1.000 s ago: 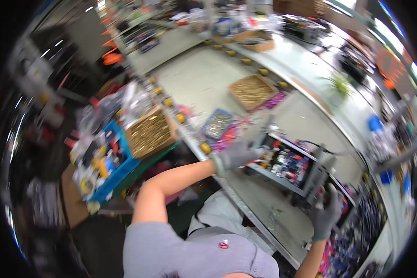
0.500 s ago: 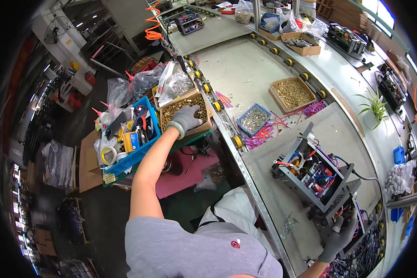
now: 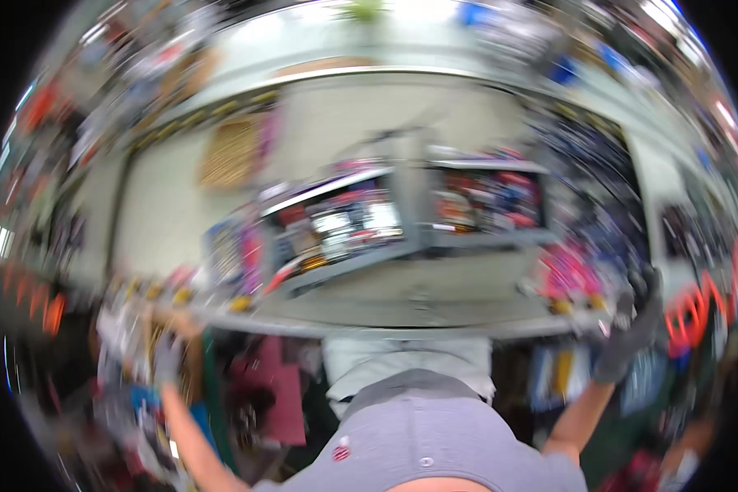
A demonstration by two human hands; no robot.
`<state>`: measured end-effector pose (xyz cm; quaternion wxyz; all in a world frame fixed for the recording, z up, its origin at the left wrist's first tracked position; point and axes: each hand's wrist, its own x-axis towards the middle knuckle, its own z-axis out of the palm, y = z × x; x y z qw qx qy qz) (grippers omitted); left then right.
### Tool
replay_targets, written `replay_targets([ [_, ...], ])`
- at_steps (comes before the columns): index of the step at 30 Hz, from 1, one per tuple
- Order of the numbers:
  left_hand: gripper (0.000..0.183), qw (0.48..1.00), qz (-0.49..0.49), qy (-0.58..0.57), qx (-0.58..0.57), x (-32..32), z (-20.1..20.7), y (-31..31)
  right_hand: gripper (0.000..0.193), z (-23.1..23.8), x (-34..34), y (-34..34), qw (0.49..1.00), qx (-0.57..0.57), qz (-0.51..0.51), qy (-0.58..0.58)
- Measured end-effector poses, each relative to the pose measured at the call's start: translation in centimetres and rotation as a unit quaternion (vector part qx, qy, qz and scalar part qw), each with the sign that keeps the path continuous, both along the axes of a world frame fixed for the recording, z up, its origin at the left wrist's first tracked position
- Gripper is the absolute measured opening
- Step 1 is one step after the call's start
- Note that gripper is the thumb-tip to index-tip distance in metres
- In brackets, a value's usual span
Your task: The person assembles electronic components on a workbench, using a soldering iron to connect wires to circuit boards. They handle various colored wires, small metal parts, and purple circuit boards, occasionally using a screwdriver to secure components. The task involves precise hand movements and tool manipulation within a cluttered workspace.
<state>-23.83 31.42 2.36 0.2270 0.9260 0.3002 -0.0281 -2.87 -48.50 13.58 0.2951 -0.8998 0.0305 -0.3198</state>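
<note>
The whole view is smeared by motion. My gloved left hand (image 3: 168,358) is over the cardboard box of brass-coloured screws (image 3: 190,348) at the lower left; its fingers are too blurred to read. Far out to the right, my gloved right hand (image 3: 634,332) is raised at the bench edge, near an orange coiled hose (image 3: 690,316). Whether it holds anything cannot be made out. Two open grey metal housings with wiring and circuit parts, a left one (image 3: 336,225) and a right one (image 3: 488,201), lie on the bench in front of me, apart from both hands.
Another box of brass-coloured small parts (image 3: 231,152) sits farther back on the left, with a blue tray (image 3: 224,248) nearer. Pink and red pieces (image 3: 571,271) and a heap of dark cables (image 3: 594,176) lie at the right. A pink sheet (image 3: 280,394) is below the bench.
The view has swung to the right, bringing the housings to the middle. My right hand has left the housing and reached out right. My left hand stays by the screw box.
</note>
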Motion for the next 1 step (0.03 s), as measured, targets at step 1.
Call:
replay_targets([
  [1,0.038,0.998,0.039,0.041,-0.034,0.34,0.30,0.05,0.054,0.10,-1.83,-1.71,0.995,0.070,-0.042,-0.065],
])
